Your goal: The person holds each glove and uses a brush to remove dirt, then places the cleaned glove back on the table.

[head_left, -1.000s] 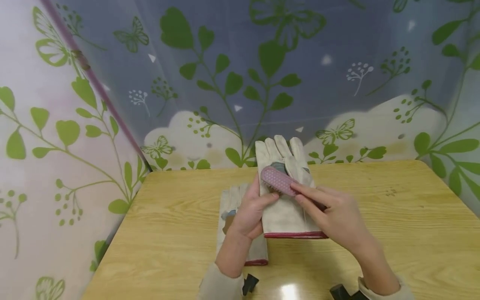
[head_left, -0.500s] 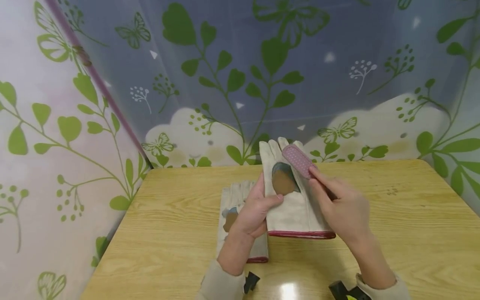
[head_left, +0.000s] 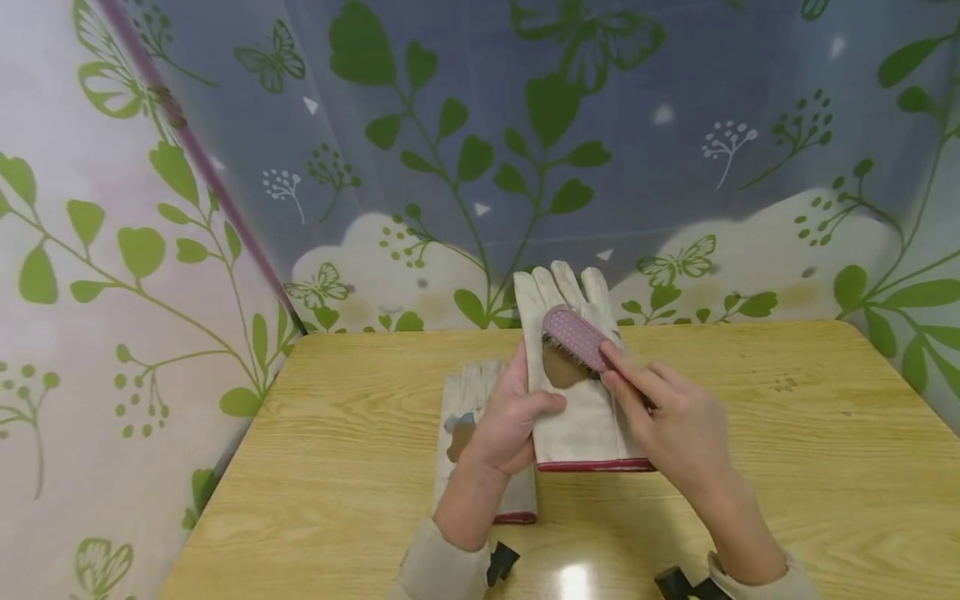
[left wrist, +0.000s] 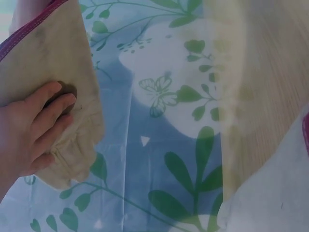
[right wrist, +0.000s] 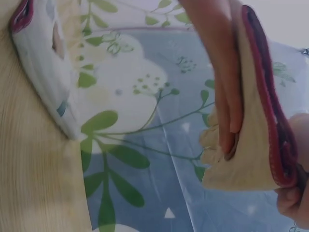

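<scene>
Table (head_left: pixel 330 467) carries, at left, a second glove (head_left: pixel 459 417), flat, palm patch up, partly covered by the left wrist. Next, left hand (head_left: pixel 501 421): thumb over the palm side of the glove (head_left: pixel 577 429), fingers laid across its back, pinching it; glove held above the table, tilted, fingertips pointing away from the person. Brush (head_left: pixel 573 333) lies slantwise over the brown patch (head_left: pixel 562 371) of that glove, bristles down; they appear to meet the patch, though exact contact cannot be confirmed. At right, right hand (head_left: pixel 678 421) pinches the near end of the brush, index finger along its back, remaining fingers curled. Step in hand, as judged: brushing the patch. Judged requirement for the next move: a steady left hold, the bristles kept level, and a stroke clear of the left thumb; the soft fabric may buckle under pressure. Containers: none seen as such. Nearest equivalent is the red-edged cuff (right wrist: pixel 268 96), its mouth narrow; whether anything is inside cannot be told.
</scene>
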Action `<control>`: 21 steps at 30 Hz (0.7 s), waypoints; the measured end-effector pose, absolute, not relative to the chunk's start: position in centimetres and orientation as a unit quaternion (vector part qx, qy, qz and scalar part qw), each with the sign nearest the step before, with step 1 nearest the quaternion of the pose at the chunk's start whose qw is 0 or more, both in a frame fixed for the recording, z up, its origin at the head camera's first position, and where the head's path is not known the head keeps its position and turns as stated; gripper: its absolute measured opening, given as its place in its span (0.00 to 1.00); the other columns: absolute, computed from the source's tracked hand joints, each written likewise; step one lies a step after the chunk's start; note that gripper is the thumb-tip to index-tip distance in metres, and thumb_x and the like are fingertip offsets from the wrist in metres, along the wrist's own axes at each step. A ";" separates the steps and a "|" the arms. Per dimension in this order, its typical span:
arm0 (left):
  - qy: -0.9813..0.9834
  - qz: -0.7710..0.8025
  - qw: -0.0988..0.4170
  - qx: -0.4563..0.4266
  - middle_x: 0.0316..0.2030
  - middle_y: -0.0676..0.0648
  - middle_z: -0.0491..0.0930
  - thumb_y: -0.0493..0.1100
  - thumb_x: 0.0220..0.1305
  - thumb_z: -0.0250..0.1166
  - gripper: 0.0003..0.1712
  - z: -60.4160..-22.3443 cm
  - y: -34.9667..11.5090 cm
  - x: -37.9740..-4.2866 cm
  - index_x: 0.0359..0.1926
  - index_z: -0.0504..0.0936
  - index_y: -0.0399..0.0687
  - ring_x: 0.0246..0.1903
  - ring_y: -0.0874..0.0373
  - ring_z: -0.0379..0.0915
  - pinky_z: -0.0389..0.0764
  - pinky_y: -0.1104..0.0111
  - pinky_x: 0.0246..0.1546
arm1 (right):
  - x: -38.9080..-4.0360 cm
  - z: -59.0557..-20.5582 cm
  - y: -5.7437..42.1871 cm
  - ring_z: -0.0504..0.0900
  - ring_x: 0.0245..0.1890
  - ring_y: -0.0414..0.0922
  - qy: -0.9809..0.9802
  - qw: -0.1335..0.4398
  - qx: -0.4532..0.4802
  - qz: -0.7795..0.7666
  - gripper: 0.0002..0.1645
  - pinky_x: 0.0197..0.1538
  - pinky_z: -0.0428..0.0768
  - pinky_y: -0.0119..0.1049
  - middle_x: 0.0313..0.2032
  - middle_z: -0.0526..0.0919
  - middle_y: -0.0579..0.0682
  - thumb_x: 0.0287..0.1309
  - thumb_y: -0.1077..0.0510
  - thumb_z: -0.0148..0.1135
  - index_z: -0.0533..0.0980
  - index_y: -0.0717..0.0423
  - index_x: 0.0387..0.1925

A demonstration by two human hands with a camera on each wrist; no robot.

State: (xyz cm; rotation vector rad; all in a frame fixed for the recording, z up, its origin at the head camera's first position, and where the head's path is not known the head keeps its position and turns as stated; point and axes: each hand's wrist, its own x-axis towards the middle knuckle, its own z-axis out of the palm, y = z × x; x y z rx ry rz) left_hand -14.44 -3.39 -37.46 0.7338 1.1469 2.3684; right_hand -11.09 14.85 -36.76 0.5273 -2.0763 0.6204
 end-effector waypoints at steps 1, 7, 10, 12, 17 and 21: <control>0.415 0.847 0.204 0.263 0.68 0.39 0.56 0.21 0.56 0.41 0.49 -37.4 -3.3 -14.4 0.72 0.45 0.66 0.63 0.45 0.61 0.73 0.61 0.55 | -11.2 -36.9 14.9 0.60 0.13 0.33 -0.832 0.456 0.207 0.241 0.20 0.14 0.57 0.27 0.18 0.75 0.47 0.62 0.45 0.57 0.82 0.51 0.49; 0.420 0.846 0.205 0.256 0.67 0.39 0.58 0.20 0.55 0.42 0.50 -37.4 -3.0 -14.3 0.73 0.45 0.66 0.59 0.49 0.66 0.74 0.63 0.54 | -11.4 -36.8 15.6 0.61 0.13 0.36 -0.820 0.493 0.168 0.237 0.19 0.14 0.58 0.29 0.17 0.75 0.51 0.59 0.49 0.61 0.82 0.54 0.49; 0.417 0.851 0.204 0.245 0.68 0.41 0.57 0.20 0.53 0.42 0.53 -37.5 -3.0 -14.3 0.73 0.44 0.68 0.60 0.49 0.64 0.72 0.63 0.55 | -11.0 -36.5 15.8 0.63 0.15 0.36 -0.811 0.484 0.158 0.288 0.21 0.17 0.59 0.26 0.20 0.80 0.52 0.49 0.59 0.68 0.82 0.54 0.49; 0.409 0.857 0.201 0.240 0.69 0.44 0.55 0.20 0.51 0.42 0.54 -37.5 -3.1 -14.4 0.73 0.44 0.69 0.63 0.49 0.60 0.70 0.63 0.57 | -10.8 -36.3 15.7 0.64 0.16 0.35 -0.806 0.461 0.176 0.327 0.23 0.19 0.60 0.24 0.24 0.83 0.51 0.45 0.64 0.69 0.82 0.54 0.48; 0.385 0.871 0.194 0.235 0.70 0.45 0.52 0.20 0.49 0.41 0.54 -37.5 -3.1 -14.5 0.73 0.44 0.66 0.68 0.47 0.52 0.65 0.61 0.62 | -10.3 -36.2 14.9 0.62 0.16 0.31 -0.815 0.371 0.264 0.358 0.24 0.20 0.61 0.20 0.24 0.81 0.43 0.48 0.64 0.69 0.81 0.52 0.50; 0.379 0.871 0.194 0.245 0.71 0.44 0.51 0.20 0.50 0.41 0.53 -37.5 -3.1 -14.5 0.74 0.44 0.63 0.68 0.46 0.52 0.65 0.61 0.62 | -10.4 -36.3 14.7 0.61 0.16 0.31 -0.827 0.366 0.265 0.335 0.24 0.20 0.60 0.21 0.22 0.79 0.42 0.47 0.63 0.69 0.81 0.50 0.50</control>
